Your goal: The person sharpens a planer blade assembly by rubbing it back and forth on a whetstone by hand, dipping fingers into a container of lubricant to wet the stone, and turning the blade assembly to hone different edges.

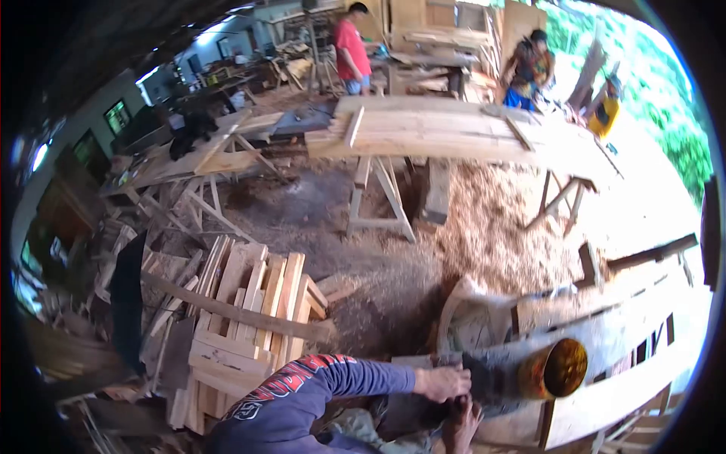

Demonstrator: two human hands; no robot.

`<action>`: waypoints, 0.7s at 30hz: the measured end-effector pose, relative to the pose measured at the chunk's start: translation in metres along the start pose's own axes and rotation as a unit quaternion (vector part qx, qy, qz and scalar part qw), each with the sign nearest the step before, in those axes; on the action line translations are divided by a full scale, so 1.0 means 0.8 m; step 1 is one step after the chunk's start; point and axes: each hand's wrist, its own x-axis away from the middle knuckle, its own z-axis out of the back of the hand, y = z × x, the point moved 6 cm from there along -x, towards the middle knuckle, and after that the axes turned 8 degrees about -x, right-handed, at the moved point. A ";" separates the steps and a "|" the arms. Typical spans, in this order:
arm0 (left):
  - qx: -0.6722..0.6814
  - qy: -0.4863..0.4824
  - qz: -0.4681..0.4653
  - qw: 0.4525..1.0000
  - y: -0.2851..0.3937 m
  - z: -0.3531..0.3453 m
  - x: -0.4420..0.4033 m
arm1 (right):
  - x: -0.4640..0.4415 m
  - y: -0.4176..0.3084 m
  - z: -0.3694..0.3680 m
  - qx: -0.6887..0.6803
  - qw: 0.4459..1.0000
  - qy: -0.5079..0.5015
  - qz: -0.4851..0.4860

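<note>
L hand [445, 383] & R hand [461, 425] are close tog. near the open can [538, 371] on the surface [605, 407]. Fingers curled; can't tell grip gap or what's held.

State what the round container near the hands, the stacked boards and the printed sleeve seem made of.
Round container: likely metal, by its thin round rim, with a brownish, shiny inside; plastic is possible.
Stacked boards: wood, apparently unpainted, by their pale tan colour.
Printed sleeve: matt cloth, judging by its soft, dull look; fibre unclear.
</note>
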 end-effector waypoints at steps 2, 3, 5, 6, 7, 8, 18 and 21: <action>0.026 0.026 0.025 0.999 -0.005 -0.010 -0.003 | 0.004 0.017 -0.001 -0.043 0.997 0.006 -0.060; 0.012 -0.005 0.030 0.999 -0.007 -0.015 -0.006 | 0.006 0.016 -0.002 -0.044 0.998 0.005 -0.053; -0.007 0.066 0.043 0.997 0.008 -0.027 0.011 | 0.011 0.021 -0.005 -0.089 0.989 0.007 -0.122; -0.025 0.138 0.047 0.989 0.014 -0.026 0.021 | 0.013 0.011 -0.001 -0.086 0.987 -0.010 -0.132; 0.031 0.097 0.065 0.993 0.018 -0.036 0.027 | 0.035 0.020 -0.020 -0.028 0.996 -0.014 -0.080; 0.087 0.058 0.083 0.991 0.020 -0.045 0.031 | 0.051 0.032 -0.039 0.032 0.999 -0.016 -0.027; 0.128 0.031 0.134 0.982 0.000 -0.045 0.018 | 0.023 0.010 0.003 -0.026 0.993 0.076 -0.087; 0.078 0.102 0.137 0.982 -0.060 -0.072 -0.011 | -0.025 0.030 0.000 -0.060 0.992 0.050 -0.103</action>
